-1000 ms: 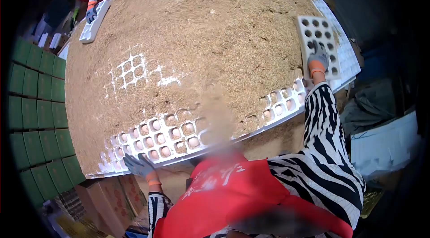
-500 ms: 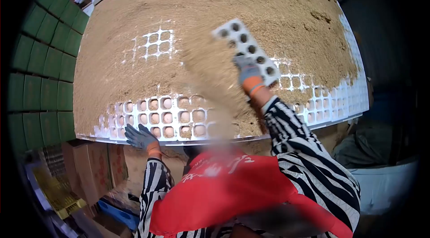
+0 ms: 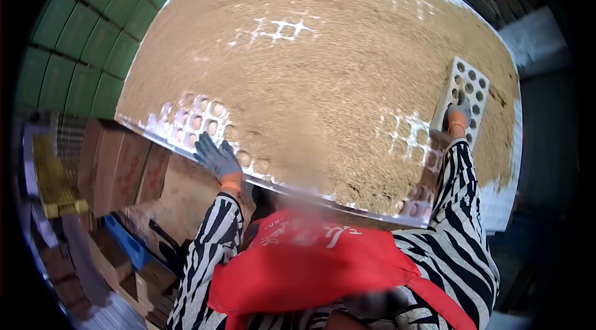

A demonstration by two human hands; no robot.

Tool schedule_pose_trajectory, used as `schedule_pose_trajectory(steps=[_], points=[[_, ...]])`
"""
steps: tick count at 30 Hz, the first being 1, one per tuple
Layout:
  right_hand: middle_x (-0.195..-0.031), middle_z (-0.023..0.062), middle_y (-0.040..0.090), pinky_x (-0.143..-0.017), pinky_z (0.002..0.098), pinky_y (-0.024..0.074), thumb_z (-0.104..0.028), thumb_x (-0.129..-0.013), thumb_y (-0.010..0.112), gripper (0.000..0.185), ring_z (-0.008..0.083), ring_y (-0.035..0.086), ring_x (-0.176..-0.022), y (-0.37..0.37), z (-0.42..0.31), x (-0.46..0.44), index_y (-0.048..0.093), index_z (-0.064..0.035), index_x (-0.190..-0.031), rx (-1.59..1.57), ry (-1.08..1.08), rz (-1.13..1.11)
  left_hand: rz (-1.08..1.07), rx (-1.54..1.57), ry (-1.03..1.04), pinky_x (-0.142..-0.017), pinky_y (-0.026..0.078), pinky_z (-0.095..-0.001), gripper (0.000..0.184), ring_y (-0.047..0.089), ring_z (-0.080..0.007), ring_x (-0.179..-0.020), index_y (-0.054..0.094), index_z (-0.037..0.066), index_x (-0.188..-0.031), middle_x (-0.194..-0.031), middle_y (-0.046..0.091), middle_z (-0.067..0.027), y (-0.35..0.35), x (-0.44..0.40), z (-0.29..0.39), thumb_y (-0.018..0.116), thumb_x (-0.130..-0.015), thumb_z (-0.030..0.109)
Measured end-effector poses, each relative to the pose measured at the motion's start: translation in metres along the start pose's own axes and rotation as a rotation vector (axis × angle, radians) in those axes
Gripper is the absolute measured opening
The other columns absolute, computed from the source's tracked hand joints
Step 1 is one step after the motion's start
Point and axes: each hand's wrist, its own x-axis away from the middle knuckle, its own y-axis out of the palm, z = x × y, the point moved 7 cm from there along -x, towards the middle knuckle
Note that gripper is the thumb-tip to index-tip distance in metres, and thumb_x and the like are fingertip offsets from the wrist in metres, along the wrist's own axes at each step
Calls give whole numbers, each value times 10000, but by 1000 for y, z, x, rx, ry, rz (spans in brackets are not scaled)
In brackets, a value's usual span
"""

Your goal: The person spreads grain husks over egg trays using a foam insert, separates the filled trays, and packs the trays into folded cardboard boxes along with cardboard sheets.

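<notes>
Left of the left hand (image 3: 217, 157), cardboard cartons (image 3: 112, 165) and stacked green boxes (image 3: 74, 85) stand; between both hands, grainy tan chaff (image 3: 310, 75) buries most of the white square-celled trays (image 3: 415, 129). The left hand is spread flat, released, beside rounded eggs (image 3: 213, 127); the right hand (image 3: 458, 116) grips a white, round-holed slab (image 3: 475, 86).

A white block (image 3: 474, 92) with rows of dark round holes lies slanted beneath the right hand (image 3: 458, 117), on loose tan husks (image 3: 347, 81). Just beyond the left hand (image 3: 217, 156), white tray cells (image 3: 208, 115) hold pinkish, rounded items, partly uncovered.
</notes>
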Motion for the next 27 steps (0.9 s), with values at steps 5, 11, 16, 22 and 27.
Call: schedule_pose_trajectory(steps=[5, 11, 16, 22, 27], points=[[-1303, 124, 588, -996, 401, 436, -157, -811, 547, 511, 339, 561, -1182, 57, -167, 27, 570, -215, -1318, -136, -310, -186, -89, -23, -13, -1182, 68, -496, 610, 190, -341, -1446, 276, 60, -1503, -1533, 303, -143, 6, -2, -5, 407, -970, 328], [-1252, 133, 613, -1011, 390, 429, -62, -779, 508, 489, 321, 558, -1172, 60, -357, 176, 615, -148, -1249, -372, -811, -290, -158, 63, -61, -1173, 45, -528, 651, 172, -353, -1447, 272, 52, -1498, -1543, 275, -156, 5, -3, -8, 449, -953, 362], [-1313, 130, 570, -1035, 384, 410, -102, -820, 534, 476, 320, 523, -1208, 49, -457, 275, 593, -195, -1284, -353, -998, -538, -242, 72, -36, -1175, 48, -519, 746, 163, -356, -1453, 183, 37, -1523, -1564, 228, -166, 15, -4, -20, 451, -939, 416], [-1312, 141, 586, -1063, 304, 422, 112, -763, 451, 611, 210, 567, -1203, -18, -317, 248, 513, -22, -1356, -539, -539, -361, -117, 508, 103, -1173, 141, -483, 761, 215, -348, -1433, 222, -26, -1489, -1528, 266, -214, -16, -41, -98, 568, -907, 322], [-1373, 133, 538, -1048, 301, 401, 106, -814, 495, 594, 235, 526, -1232, -12, -96, 317, 452, 5, -1397, -527, 158, -117, -72, 804, -179, -1167, 194, -444, 675, 249, -359, -1410, 164, -41, -1493, -1525, 238, -238, 10, -98, -202, 514, -976, 216]])
